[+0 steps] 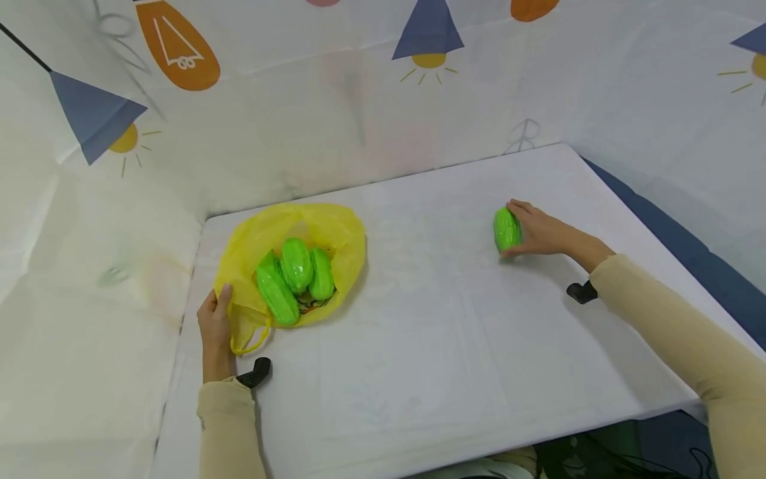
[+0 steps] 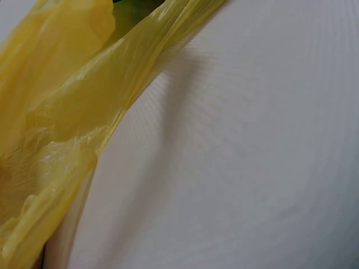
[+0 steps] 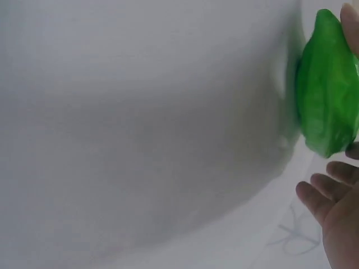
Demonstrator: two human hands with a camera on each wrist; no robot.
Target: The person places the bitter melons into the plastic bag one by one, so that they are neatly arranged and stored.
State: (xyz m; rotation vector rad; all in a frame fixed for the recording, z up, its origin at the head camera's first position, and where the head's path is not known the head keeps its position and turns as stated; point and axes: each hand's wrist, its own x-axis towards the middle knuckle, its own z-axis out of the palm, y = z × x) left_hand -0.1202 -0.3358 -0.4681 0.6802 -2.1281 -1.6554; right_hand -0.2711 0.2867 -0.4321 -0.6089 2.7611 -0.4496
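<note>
On the left of the table a yellow plastic bag (image 1: 344,229) lies with its mouth spread wide. Three glossy green vegetables (image 1: 296,265) are inside it. My left hand (image 1: 215,329) grips the bag's left edge, its thumb on top and the other fingers hidden. In the left wrist view only yellow film (image 2: 73,106) and the tabletop show. Far to the right, my right hand (image 1: 541,231) holds another green ridged vegetable (image 1: 507,229) between thumb and forefinger. The right wrist view shows this vegetable (image 3: 327,89) tapering at one end, with the other fingers (image 3: 317,202) spread away from it.
A white cloth-covered table (image 1: 431,319) spans the space between the hands. White curtains (image 1: 371,113) printed with lamps stand behind and to the left. Black wrist cameras (image 1: 256,372) jut from both sleeves. Dark blue fabric (image 1: 676,233) lies beyond the right edge.
</note>
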